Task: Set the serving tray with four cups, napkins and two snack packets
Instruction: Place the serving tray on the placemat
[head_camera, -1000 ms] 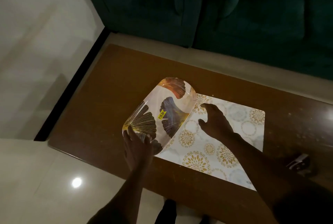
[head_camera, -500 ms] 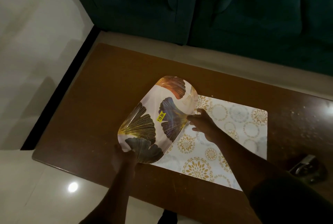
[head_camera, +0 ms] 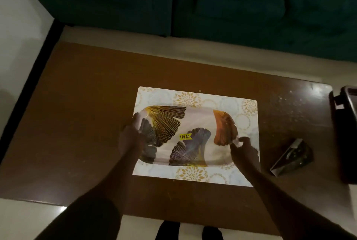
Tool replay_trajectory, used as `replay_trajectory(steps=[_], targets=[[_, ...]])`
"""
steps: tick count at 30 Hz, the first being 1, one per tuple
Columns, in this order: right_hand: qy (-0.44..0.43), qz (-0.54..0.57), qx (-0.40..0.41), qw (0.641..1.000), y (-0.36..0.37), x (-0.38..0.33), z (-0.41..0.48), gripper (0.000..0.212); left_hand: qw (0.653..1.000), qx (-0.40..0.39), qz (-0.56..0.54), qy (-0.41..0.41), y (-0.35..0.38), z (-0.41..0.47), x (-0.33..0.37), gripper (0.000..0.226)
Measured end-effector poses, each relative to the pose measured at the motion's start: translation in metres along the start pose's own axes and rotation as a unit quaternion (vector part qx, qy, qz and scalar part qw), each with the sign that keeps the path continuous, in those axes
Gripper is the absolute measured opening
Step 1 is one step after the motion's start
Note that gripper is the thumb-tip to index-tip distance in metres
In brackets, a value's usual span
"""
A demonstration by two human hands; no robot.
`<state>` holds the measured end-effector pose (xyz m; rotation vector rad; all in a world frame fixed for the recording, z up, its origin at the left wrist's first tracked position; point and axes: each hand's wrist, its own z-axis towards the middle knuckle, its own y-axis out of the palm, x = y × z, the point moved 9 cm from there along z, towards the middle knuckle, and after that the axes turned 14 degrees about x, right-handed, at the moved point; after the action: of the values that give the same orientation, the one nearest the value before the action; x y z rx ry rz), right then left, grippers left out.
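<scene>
A white serving tray (head_camera: 195, 123) printed with gold, grey and orange leaves and a yellow price sticker lies flat on a patterned white placemat (head_camera: 249, 112), its long side running left to right. My left hand (head_camera: 131, 137) grips the tray's left end. My right hand (head_camera: 244, 148) pinches the tray's right rim near the front corner. No cups, napkins or snack packets are in view.
The placemat lies on a brown wooden table (head_camera: 87, 104). A dark wedge-shaped object (head_camera: 291, 157) sits to the right of the mat, and a dark box-like thing (head_camera: 345, 131) is at the right edge. A dark green sofa (head_camera: 212, 4) stands behind the table.
The tray was tilted up and half off the mat at its left. Both hands have turned it and laid it flat in the middle of the mat. The camera view has shifted right.
</scene>
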<state>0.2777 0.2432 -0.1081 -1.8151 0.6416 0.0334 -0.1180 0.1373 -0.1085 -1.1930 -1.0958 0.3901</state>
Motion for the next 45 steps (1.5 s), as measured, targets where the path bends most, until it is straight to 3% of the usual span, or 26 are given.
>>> replay_trajectory(steps=[2, 8, 14, 18, 21, 24, 27, 29, 35, 45], targets=[[0.019, 0.001, -0.005, 1.000, 0.000, 0.016, 0.000, 0.033, 0.997, -0.017, 0.004, 0.080, 0.006, -0.003, 0.026, 0.032], [0.024, 0.040, 0.016, 0.999, -0.004, 0.022, 0.006, 0.033, 0.994, -0.065, 0.027, 0.083, 0.022, -0.009, 0.023, 0.037], [-0.116, -0.038, 0.073, 0.990, -0.030, 0.004, 0.001, 0.047, 0.996, -0.060, 0.051, 0.039, 0.013, -0.013, 0.035, 0.047], [-0.165, -0.018, 0.149, 0.975, -0.062, -0.009, 0.002, 0.044, 0.989, -0.031, 0.080, 0.116, -0.003, -0.027, 0.072, 0.054], [-0.152, -0.007, 0.238, 0.959, -0.102, -0.004, 0.009, 0.042, 0.980, -0.050, 0.065, 0.184, 0.004, -0.042, 0.106, 0.057], [-0.054, 0.014, 0.304, 0.951, -0.142, 0.038, 0.026, 0.050, 0.971, -0.083, 0.023, 0.223, 0.024, -0.070, 0.143, 0.054], [0.077, 0.082, 0.264, 0.958, -0.151, 0.099, 0.043, 0.075, 0.957, -0.127, -0.055, 0.254, 0.040, -0.111, 0.186, 0.050], [0.117, 0.114, 0.215, 0.963, -0.144, 0.121, 0.050, 0.087, 0.950, -0.150, -0.081, 0.263, 0.049, -0.134, 0.208, 0.049], [0.125, 0.149, 0.134, 0.972, -0.118, 0.133, 0.064, 0.076, 0.936, -0.172, -0.114, 0.285, 0.062, -0.177, 0.253, 0.049], [-0.105, 0.084, 0.102, 0.986, -0.102, 0.079, 0.060, 0.070, 0.939, -0.156, -0.076, 0.297, 0.075, -0.211, 0.276, 0.045]])
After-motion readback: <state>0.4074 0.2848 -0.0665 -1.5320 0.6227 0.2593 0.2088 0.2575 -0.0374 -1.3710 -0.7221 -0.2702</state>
